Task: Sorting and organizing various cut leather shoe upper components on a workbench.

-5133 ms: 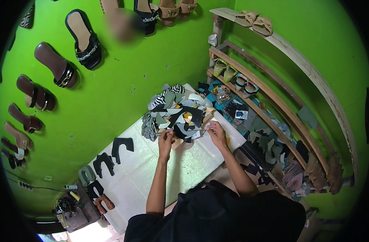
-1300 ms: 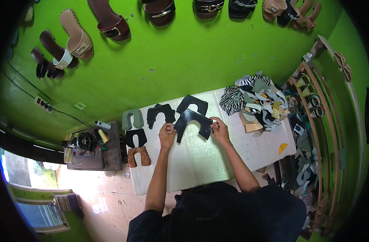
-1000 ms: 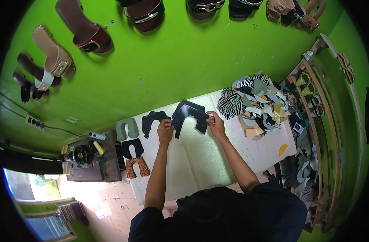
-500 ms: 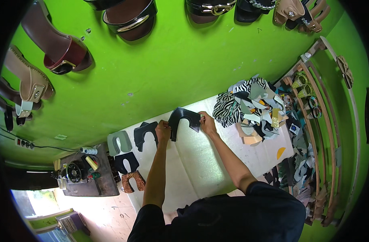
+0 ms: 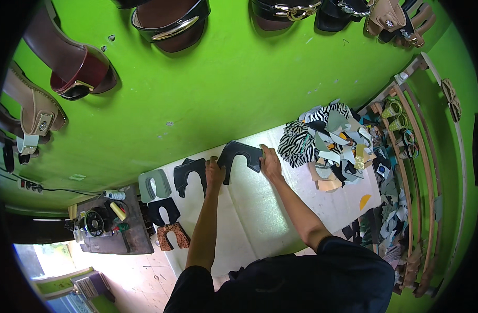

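Observation:
A black U-shaped shoe-upper piece [image 5: 235, 149] is stretched between my two hands at the far side of the white table [image 5: 244, 208]. My left hand [image 5: 215, 172] grips its left side, fingers closed. At its right end, my right hand [image 5: 271, 164] pinches the edge between thumb and fingers. Just left of my left hand lies a small stack of similar black upper pieces [image 5: 189, 171], fanned a little apart. Whether the held piece touches the tabletop is hard to tell.
Grey-green [image 5: 146, 188], dark [image 5: 163, 213] and leopard-print uppers [image 5: 181, 238] line the table's left edge. A heap of zebra-print and plain scraps [image 5: 330, 146] covers its far right. A sewing machine [image 5: 95, 221] stands left. Sandals [image 5: 77, 68] hang on the green wall; a wooden rack [image 5: 406, 120] stands right.
The black piece has tilted slightly and looks flatter, with less shine on it. Both hands keep their hold and have barely moved. The whole view has shifted a little.

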Available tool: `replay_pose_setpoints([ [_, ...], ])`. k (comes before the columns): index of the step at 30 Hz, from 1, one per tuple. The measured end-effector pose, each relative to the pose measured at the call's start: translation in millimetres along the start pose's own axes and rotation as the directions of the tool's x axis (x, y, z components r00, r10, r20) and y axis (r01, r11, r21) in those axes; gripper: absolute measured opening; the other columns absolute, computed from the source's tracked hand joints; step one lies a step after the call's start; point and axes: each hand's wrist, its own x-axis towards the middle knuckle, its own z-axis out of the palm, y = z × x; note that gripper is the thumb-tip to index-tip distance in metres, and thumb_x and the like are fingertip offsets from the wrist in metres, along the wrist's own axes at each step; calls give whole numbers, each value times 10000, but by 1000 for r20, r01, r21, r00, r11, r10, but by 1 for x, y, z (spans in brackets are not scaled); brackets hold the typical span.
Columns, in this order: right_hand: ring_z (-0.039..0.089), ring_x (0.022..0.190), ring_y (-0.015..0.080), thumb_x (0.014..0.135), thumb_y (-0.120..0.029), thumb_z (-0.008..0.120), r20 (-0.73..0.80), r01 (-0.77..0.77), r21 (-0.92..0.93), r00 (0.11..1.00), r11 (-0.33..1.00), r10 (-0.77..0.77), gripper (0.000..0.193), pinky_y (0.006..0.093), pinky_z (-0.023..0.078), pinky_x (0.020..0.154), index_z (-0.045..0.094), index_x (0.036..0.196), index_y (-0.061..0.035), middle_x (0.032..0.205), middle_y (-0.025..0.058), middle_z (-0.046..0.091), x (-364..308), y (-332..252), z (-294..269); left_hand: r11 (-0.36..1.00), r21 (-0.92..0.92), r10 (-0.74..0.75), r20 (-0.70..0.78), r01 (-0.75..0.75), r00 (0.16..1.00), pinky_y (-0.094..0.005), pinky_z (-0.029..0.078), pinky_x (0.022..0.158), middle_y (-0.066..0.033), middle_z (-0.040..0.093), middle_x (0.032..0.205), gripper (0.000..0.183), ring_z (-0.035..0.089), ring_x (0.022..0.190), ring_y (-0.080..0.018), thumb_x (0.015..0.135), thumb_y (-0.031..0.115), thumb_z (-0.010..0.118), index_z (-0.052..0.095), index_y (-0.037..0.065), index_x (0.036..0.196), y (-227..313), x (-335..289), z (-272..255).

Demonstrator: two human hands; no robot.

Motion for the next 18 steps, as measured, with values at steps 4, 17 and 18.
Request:
replay_pose_setpoints([
  [4,601,1009,341,903,-119,607,100,-112,67,989,991,105,497,406,481,907,462,1376,-70,1164,197,575,-12,-8,-24,991,-127,56,69,-46,996,-411,513,820,-210,600,1133,431,621,968,-358,769,91,721,551,25,1160,37,-19,-32],
  [17,573,1175,287,902,-280,670,73,-180,495,983,850,166,588,385,496,947,428,1379,-33,1349,183,530,-152,-75,-120,429,-747,-169,486,508,857,-408,407,1019,-130,460,1388,444,489,1222,-258,976,283,471,426,53,1353,95,-145,-130],
  [18,571,1179,290,903,-284,669,69,-192,488,981,851,182,587,392,492,956,431,1376,-32,1349,185,529,-163,-76,-129,438,-748,-138,493,499,859,-408,407,1019,-130,460,1388,444,489,1222,-258,976,283,471,426,53,1353,101,-153,-132],
])
